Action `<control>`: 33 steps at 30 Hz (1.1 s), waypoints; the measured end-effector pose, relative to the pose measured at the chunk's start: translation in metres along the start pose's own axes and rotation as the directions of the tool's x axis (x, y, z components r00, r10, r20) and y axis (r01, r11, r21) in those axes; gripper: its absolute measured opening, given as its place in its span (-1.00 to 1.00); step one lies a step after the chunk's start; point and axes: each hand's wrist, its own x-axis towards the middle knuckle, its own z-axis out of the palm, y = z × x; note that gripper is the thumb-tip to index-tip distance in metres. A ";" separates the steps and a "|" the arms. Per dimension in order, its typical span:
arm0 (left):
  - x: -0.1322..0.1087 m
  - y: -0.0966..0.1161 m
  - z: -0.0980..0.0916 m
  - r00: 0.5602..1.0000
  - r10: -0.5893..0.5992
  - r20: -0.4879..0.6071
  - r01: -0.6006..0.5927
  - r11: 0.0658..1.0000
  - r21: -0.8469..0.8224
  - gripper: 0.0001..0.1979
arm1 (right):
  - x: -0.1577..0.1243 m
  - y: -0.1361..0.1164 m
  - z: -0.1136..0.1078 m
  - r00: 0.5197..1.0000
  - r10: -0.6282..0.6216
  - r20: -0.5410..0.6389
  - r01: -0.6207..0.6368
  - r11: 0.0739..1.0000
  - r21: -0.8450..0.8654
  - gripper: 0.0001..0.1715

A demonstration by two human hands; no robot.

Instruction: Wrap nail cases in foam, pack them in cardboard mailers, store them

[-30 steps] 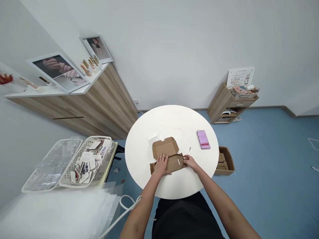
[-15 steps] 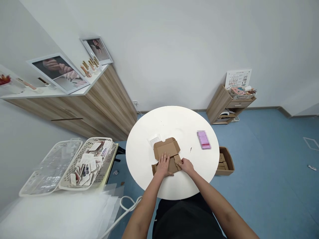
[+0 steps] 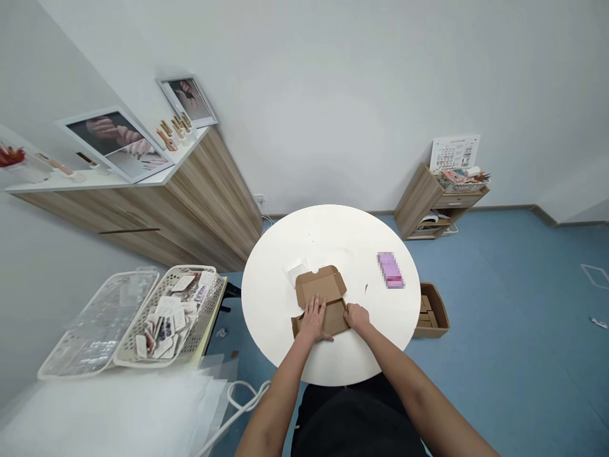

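A brown cardboard box (image 3: 321, 287), partly folded, lies on the round white table (image 3: 285, 251) with its lid flap spread toward the far side. My left hand (image 3: 314, 320) rests flat on the box's bottom panel, fingers spread. At the box's right edge, my right hand (image 3: 356, 315) has its fingers closed on the side wall; part of that wall is hidden behind them. A clear plastic packet (image 3: 295, 271) lies beside the lid's left corner, partly under it. Farther right on the table is a blurred purple item (image 3: 391, 270).
Below the table's right edge, an open carton (image 3: 435, 308) holds folded cardboard pieces. White baskets (image 3: 166, 317) of small packets stand on the left, by translucent sheets (image 3: 104, 412). A wooden cabinet (image 3: 204, 209) and a small shelf unit (image 3: 419, 203) line the wall.
The right side wall and its flap, folded inward over the bottom panel before, now stand up at the edge. My right hand has shifted slightly right with it; my left stays flat.
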 end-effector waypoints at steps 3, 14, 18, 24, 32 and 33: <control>0.000 -0.001 -0.001 1.000 0.011 -0.003 -0.011 1.000 -0.016 0.40 | -0.005 -0.001 -0.005 0.982 -0.117 -0.149 0.116 0.993 -0.018 -0.60; -0.008 -0.006 0.006 0.989 0.070 -0.131 -0.078 0.995 -0.061 0.34 | 0.016 -0.003 0.017 0.758 -0.641 0.120 0.648 0.723 -0.237 0.52; -0.021 -0.003 0.006 0.975 0.062 -0.213 -0.079 0.994 -0.071 0.21 | 0.022 -0.002 0.023 0.782 -0.609 0.132 0.621 0.743 -0.249 0.53; -0.057 -0.017 0.011 0.758 -0.316 -0.570 0.193 0.944 -0.267 -0.29 | 0.027 0.001 0.027 0.789 -0.596 0.151 0.615 0.763 -0.198 0.61; -0.081 -0.044 0.021 0.669 -0.701 -0.248 0.433 0.638 -0.637 -0.70 | 0.029 0.008 0.029 0.773 -0.616 0.151 0.635 0.752 -0.176 0.58; -0.080 -0.042 0.022 0.677 -0.695 -0.241 0.423 0.635 -0.646 -0.73 | 0.029 0.008 0.029 0.774 -0.613 0.158 0.633 0.753 -0.182 0.58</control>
